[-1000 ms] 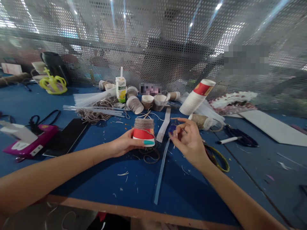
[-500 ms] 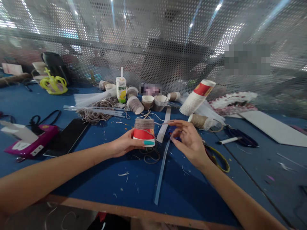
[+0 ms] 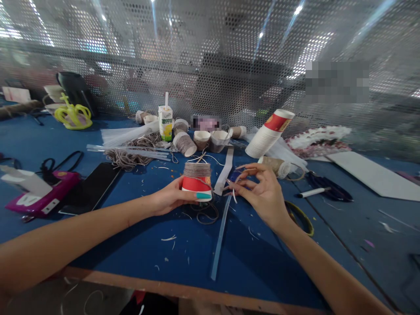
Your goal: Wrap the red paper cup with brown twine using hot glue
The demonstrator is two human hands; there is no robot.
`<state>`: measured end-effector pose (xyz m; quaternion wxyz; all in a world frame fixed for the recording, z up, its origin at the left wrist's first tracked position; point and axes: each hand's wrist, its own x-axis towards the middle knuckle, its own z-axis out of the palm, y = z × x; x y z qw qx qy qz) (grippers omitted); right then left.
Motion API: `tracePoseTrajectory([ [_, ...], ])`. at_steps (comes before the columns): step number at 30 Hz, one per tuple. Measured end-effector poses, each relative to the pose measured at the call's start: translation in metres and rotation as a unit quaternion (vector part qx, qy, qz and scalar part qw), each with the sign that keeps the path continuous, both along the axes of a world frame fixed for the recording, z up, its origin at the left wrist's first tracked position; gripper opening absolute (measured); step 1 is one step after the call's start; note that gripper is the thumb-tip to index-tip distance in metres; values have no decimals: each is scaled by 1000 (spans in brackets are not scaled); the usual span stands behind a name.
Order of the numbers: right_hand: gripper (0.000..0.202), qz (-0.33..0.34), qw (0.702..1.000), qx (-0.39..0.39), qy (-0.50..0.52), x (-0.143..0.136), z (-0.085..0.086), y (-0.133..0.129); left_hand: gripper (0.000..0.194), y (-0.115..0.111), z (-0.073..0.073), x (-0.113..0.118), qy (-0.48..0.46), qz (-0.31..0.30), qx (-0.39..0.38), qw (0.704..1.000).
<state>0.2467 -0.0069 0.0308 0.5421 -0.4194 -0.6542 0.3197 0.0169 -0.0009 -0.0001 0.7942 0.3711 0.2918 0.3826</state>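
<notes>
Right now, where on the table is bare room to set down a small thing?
Two patches look free: left, between the yellow crown and strapped purple object; front edge, between the clear strip and right forearm. Crowded behind the held cup: cups, yarn, a drink carton.

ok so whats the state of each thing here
Red cup: upside down, narrow end wrapped in yarn, in left hand
Right hand: fingers bent, grip unclear
Cup stack: nested, tilted
Juice carton: upright, straw in
Yarn pile: loose, tangled
Yellow crown: upright
Clear strip: lying flat
</notes>
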Motion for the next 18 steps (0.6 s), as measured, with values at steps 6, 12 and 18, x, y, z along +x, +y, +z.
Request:
tracePoseTrajectory([
  [6, 51, 3, 999, 40, -33, 5, -4, 3, 64, 0, 1, 0, 7, 0, -6, 1000],
  [12, 82, 0, 995, 65, -71, 4, -1, -3, 63, 2, -2, -1, 4, -1, 1, 1000],
  [18, 91, 12, 990, 98, -104, 4, 0, -4, 65, 1, -3, -2, 0, -2, 0, 1000],
])
